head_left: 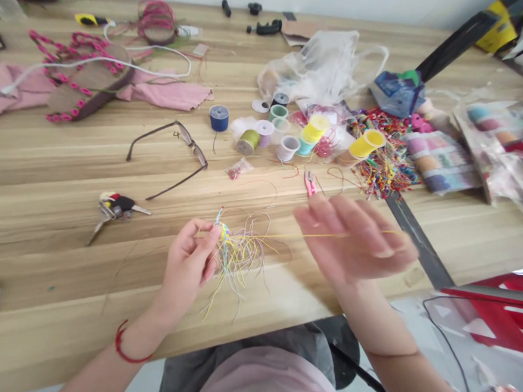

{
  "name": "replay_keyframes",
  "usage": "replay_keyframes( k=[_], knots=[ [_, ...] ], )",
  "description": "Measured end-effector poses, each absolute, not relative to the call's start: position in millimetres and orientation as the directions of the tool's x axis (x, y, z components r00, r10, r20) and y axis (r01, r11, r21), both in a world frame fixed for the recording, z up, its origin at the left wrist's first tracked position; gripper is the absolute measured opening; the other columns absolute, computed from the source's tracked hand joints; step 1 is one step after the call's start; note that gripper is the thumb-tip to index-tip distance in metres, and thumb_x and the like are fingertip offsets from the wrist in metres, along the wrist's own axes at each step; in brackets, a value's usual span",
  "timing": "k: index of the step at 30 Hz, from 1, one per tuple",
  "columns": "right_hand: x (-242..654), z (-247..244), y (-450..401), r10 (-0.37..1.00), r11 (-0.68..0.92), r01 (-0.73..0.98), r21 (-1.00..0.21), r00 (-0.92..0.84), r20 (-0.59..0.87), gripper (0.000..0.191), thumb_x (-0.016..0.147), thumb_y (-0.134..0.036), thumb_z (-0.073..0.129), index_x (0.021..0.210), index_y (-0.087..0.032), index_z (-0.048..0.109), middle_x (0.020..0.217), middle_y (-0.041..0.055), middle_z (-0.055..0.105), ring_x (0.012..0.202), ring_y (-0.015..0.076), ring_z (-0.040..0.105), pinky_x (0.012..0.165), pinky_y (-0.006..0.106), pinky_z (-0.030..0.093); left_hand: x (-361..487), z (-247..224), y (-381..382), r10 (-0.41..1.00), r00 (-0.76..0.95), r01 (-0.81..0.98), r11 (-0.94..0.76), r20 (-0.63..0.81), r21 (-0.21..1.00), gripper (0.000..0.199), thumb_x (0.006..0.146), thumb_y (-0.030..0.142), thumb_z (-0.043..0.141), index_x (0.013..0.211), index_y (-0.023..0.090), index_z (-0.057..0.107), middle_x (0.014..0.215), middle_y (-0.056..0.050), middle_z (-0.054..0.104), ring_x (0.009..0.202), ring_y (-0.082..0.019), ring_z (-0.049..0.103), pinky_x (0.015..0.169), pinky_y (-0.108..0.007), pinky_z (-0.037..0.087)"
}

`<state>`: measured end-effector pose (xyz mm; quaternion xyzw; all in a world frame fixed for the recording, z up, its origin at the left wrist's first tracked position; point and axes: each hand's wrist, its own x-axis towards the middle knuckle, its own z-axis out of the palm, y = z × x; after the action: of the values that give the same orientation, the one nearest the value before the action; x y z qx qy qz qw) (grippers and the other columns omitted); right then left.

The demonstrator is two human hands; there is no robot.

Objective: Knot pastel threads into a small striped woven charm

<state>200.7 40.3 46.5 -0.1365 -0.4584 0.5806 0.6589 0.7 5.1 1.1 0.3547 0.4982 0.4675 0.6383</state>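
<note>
My left hand (192, 257) is closed, its thumb and fingers pinching a small knotted cord piece (224, 231) in yellow and light blue. Many loose thread ends (242, 251), yellow, pale blue and whitish, fan out from it over the table's front. From the piece, one yellow cord (286, 236) runs straight to the right, to my right hand (358, 237). That hand is raised and blurred, with its fingers bent and the cord crossing them. Just behind it lie pink-handled nippers (310, 183), partly covered by the fingers.
Thread spools (288, 149) stand mid-table, beside a heap of colourful cords (387, 169) and a white plastic bag (328, 66). Eyeglasses (185, 135), keys (116, 206) and a small bead bag (238, 168) lie to the left. A round cushion-like board (87, 83) with pink pieces sits farther back.
</note>
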Motion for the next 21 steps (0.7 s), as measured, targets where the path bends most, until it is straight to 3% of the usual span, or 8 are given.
replay_keyframes(
  k=[3,5,8,10,12,15,21],
  knots=[
    [214,59,41,0.906,0.351,-0.625,-0.697,0.038,0.422,0.014,0.07,-0.032,0.082,0.064,-0.034,0.069,0.04,-0.0082,0.017,0.038,0.0096,0.014,0.035,0.022,0.029,2,-3,7,0.949,0.055,-0.225,0.314,-0.309,0.922,0.025,0.085,0.042,0.067,0.08,0.022,0.052,0.032,0.013,0.043,0.028,-0.002,0.028,0.035,-0.012,0.024],
    [219,59,39,0.881,0.412,-0.572,-0.709,0.053,0.47,0.013,0.073,-0.029,0.081,0.077,-0.039,0.074,0.042,-0.0095,0.027,0.034,0.0066,0.013,0.029,0.019,0.027,3,-6,8,0.947,0.067,-0.216,0.322,-0.315,0.922,0.026,0.085,0.043,0.066,0.08,0.022,0.052,0.032,0.013,0.043,0.028,-0.002,0.028,0.034,-0.011,0.024],
    [214,49,32,0.835,0.451,-0.452,-0.77,-0.091,0.542,0.03,0.082,-0.022,0.074,0.107,-0.038,0.069,0.053,-0.0099,0.056,0.033,0.0045,0.041,0.035,0.015,0.044,4,-8,7,0.944,0.094,-0.21,0.328,-0.315,0.921,0.026,0.085,0.044,0.065,0.082,0.022,0.052,0.032,0.013,0.042,0.028,-0.002,0.028,0.034,-0.01,0.024],
    [203,38,26,0.871,0.365,-0.333,-0.87,-0.209,0.445,0.045,0.085,-0.019,0.071,0.124,-0.035,0.058,0.071,-0.0063,0.072,0.05,0.0094,0.065,0.051,0.02,0.059,4,-9,6,0.941,0.106,-0.206,0.336,-0.321,0.919,0.027,0.085,0.045,0.066,0.082,0.022,0.051,0.032,0.013,0.043,0.027,-0.002,0.027,0.034,-0.01,0.022],
    [191,25,22,0.882,0.287,-0.119,-0.95,-0.354,0.311,0.038,0.085,-0.013,0.07,0.118,-0.03,0.062,0.084,-0.0018,0.077,0.072,0.0135,0.074,0.067,0.025,0.063,5,-10,5,0.939,0.118,-0.201,0.341,-0.323,0.918,0.029,0.084,0.046,0.066,0.081,0.022,0.051,0.033,0.013,0.043,0.027,-0.002,0.027,0.033,-0.01,0.02],
    [178,8,19,0.823,0.491,0.146,-0.859,-0.4,0.403,0.015,0.086,-0.011,0.066,0.096,-0.022,0.07,0.091,0.0028,0.077,0.084,0.0154,0.074,0.077,0.028,0.062,6,-10,5,0.941,0.134,-0.194,0.332,-0.31,0.923,0.031,0.084,0.047,0.066,0.08,0.022,0.05,0.034,0.013,0.043,0.027,-0.002,0.027,0.032,-0.01,0.019],
    [173,-3,16,0.771,0.619,0.258,-0.742,-0.379,0.511,0.015,0.09,-0.011,0.06,0.101,-0.019,0.068,0.096,0.0064,0.073,0.09,0.0152,0.071,0.08,0.03,0.061,9,-10,5,0.957,0.113,-0.175,0.285,-0.268,0.942,0.031,0.083,0.047,0.067,0.082,0.022,0.05,0.035,0.013,0.043,0.029,-0.003,0.031,0.033,-0.011,0.022]
  ],
)
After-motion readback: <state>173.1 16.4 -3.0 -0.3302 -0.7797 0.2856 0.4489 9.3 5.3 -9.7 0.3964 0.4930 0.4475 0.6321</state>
